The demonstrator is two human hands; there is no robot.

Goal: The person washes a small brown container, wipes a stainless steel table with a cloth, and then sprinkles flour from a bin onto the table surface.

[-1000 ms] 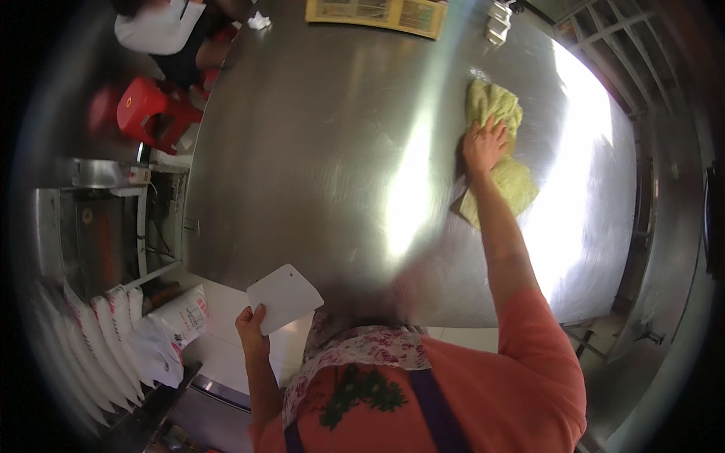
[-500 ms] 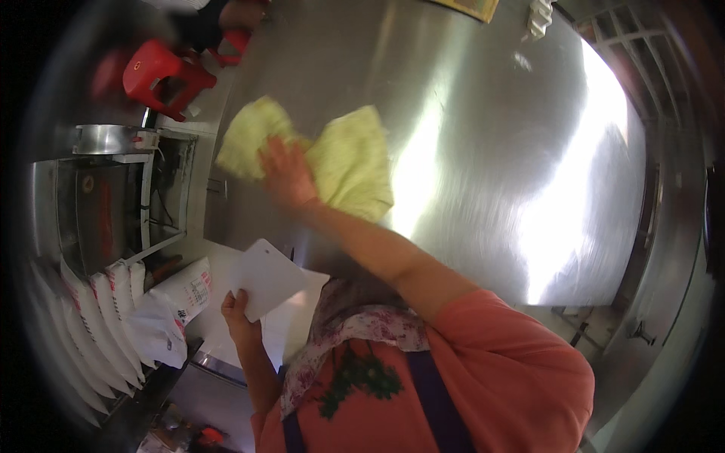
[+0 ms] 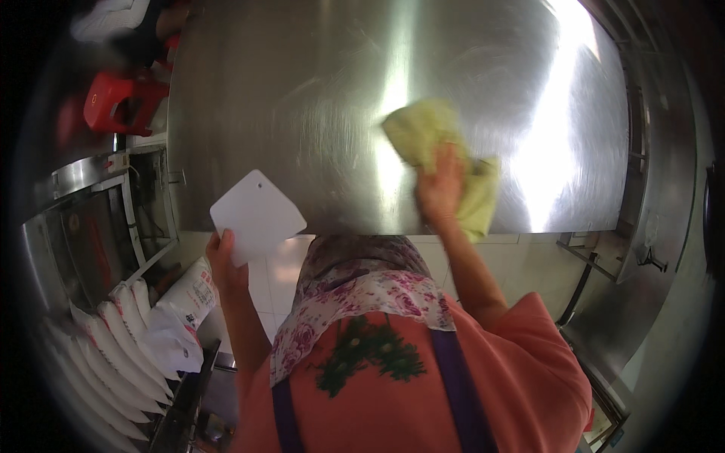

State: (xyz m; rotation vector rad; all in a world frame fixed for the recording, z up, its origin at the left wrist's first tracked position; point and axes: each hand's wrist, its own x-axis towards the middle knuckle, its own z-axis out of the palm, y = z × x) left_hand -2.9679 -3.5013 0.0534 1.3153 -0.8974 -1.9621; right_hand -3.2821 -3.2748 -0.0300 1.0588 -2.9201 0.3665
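Observation:
My left hand [image 3: 230,264] holds a flat white plastic scraper [image 3: 257,211] with a small hole near its top corner, at the table's near edge on the left. My right hand [image 3: 442,189] is on a bunched yellow-green cloth [image 3: 415,132], its fingers pressed into the middle. The cloth lies on the steel table [image 3: 298,106], right of centre, and reaches down to the near edge. Glare streaks run across the steel beside it.
A red plastic stool [image 3: 121,102] and a seated person [image 3: 117,23] are at upper left. A steel frame [image 3: 124,219] and several white sacks [image 3: 136,340] stand lower left. Steel panels [image 3: 653,189] line the right side.
The cloth under my right hand swept left, then came back right and nearer to me. My left hand has risen with the scraper, and the view has shifted.

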